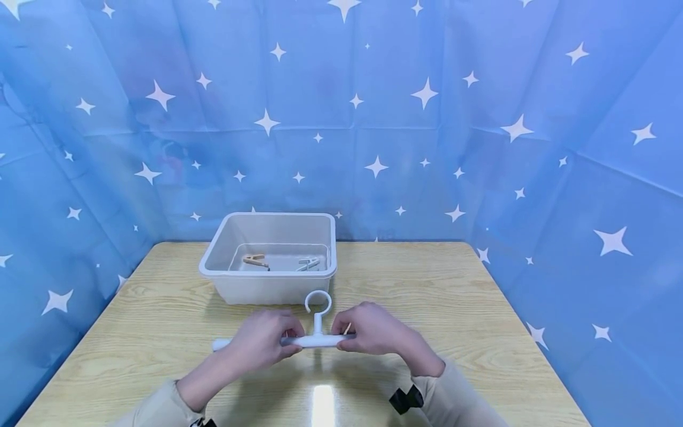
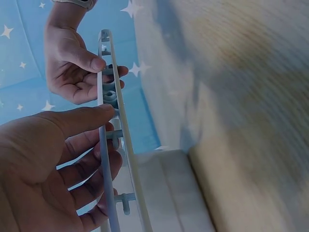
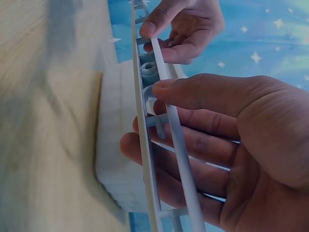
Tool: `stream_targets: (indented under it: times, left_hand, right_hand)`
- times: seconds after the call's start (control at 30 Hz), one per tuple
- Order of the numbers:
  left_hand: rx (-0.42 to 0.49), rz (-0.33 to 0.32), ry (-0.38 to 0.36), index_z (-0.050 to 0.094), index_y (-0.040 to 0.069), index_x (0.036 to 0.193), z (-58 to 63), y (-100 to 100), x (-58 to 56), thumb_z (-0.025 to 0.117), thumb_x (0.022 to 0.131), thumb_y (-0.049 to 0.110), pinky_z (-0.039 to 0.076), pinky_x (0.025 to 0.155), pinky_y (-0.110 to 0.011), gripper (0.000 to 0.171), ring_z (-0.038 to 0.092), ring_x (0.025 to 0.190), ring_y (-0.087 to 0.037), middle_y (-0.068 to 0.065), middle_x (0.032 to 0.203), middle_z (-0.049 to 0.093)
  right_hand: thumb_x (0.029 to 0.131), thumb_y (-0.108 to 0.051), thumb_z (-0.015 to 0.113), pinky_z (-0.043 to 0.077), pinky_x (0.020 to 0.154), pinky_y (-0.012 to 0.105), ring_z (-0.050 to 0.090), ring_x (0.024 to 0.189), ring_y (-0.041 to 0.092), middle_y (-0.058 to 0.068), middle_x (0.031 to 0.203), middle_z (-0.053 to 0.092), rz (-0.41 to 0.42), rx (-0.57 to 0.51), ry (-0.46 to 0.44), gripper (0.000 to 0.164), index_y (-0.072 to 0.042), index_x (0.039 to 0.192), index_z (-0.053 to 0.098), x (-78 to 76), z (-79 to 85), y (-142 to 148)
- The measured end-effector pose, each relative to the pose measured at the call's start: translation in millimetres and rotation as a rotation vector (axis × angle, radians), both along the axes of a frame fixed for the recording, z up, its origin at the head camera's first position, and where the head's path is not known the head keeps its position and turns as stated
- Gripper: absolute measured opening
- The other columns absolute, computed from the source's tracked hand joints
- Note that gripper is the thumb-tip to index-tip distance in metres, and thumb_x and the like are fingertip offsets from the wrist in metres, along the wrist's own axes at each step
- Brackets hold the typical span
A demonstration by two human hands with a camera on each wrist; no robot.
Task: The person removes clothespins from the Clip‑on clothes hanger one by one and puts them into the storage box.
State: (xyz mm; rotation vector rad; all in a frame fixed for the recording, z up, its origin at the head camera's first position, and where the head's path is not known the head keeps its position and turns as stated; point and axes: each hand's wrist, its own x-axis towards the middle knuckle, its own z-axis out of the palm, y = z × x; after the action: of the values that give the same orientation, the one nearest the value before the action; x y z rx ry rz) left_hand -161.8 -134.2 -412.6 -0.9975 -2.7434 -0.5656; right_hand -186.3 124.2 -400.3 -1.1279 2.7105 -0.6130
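Observation:
A white plastic hanger [image 1: 318, 340] with a round hook is held above the table, hook upward. My left hand [image 1: 265, 337] grips its bar just left of the hook, and my right hand [image 1: 373, 330] pinches it just right of the hook. In the left wrist view, the hanger [image 2: 107, 166] shows two long parallel rails joined by short crosspieces with small pegs. Thumb and fingers of the right hand [image 3: 260, 121] lie on opposite sides of those rails in the right wrist view. Part of the bar is hidden behind both hands in the head view.
Behind the hanger stands a white plastic bin [image 1: 267, 289] on the wooden table [image 1: 421, 284]. Inside lie a tan clothespin [image 1: 256, 260] and a pale clothespin [image 1: 308, 263]. Blue star-patterned curtains [image 1: 395, 130] enclose the back and sides.

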Motion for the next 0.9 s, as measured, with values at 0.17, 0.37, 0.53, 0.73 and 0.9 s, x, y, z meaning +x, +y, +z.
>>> stream_targets:
  times: [0.17,0.37,0.53,0.73,0.9]
  left_hand:
    - [-0.03,0.015,0.014,0.072,0.025,0.084,-12.2,0,-1.9,0.086,0.074,0.029,0.041,0.062,-0.021,0.017,0.05,0.067,0.004,0.018,0.076,0.061]
    - [-0.038,0.011,-0.016,0.073,0.024,0.083,-23.5,1,-4.9,0.086,0.075,0.028,0.041,0.064,-0.022,0.016,0.051,0.068,0.004,0.015,0.077,0.062]
    - [-0.031,-0.004,-0.046,0.072,0.023,0.082,-31.0,1,-6.3,0.086,0.075,0.025,0.041,0.061,-0.02,0.015,0.049,0.066,0.005,0.013,0.077,0.061]
    - [-0.033,-0.011,-0.093,0.072,0.022,0.081,-36.8,2,-6.2,0.084,0.075,0.022,0.04,0.058,-0.019,0.014,0.048,0.065,0.004,0.013,0.074,0.061]
    - [-0.051,-0.007,-0.135,0.072,0.021,0.082,-42.2,3,-6.1,0.084,0.076,0.022,0.04,0.059,-0.019,0.013,0.048,0.066,0.004,0.014,0.074,0.061]
  right_hand:
    - [0.083,-0.022,0.078,0.048,0.067,0.016,0.063,0.072,-0.005,-0.011,0.084,0.074,0.003,0.011,-0.001,0.009,-0.023,0.091,0.074,-0.4,-9.3,-1]
    - [0.082,-0.02,0.079,0.048,0.067,0.017,0.064,0.073,-0.001,-0.01,0.083,0.074,-0.002,0.012,-0.02,0.009,-0.021,0.09,0.075,-1.8,-18.8,-3]
    - [0.082,-0.02,0.08,0.048,0.068,0.016,0.062,0.072,-0.004,-0.013,0.081,0.072,-0.017,0.036,-0.038,0.009,-0.022,0.089,0.075,-4.1,-29.1,-4]
    - [0.082,-0.021,0.081,0.048,0.068,0.016,0.061,0.073,-0.004,-0.015,0.081,0.071,-0.043,0.057,-0.067,0.009,-0.023,0.087,0.074,-5.4,-39.0,-6]
    - [0.081,-0.022,0.081,0.046,0.067,0.017,0.058,0.071,-0.005,-0.015,0.08,0.07,-0.044,0.081,-0.066,0.009,-0.023,0.087,0.074,-5.0,-44.8,-8]
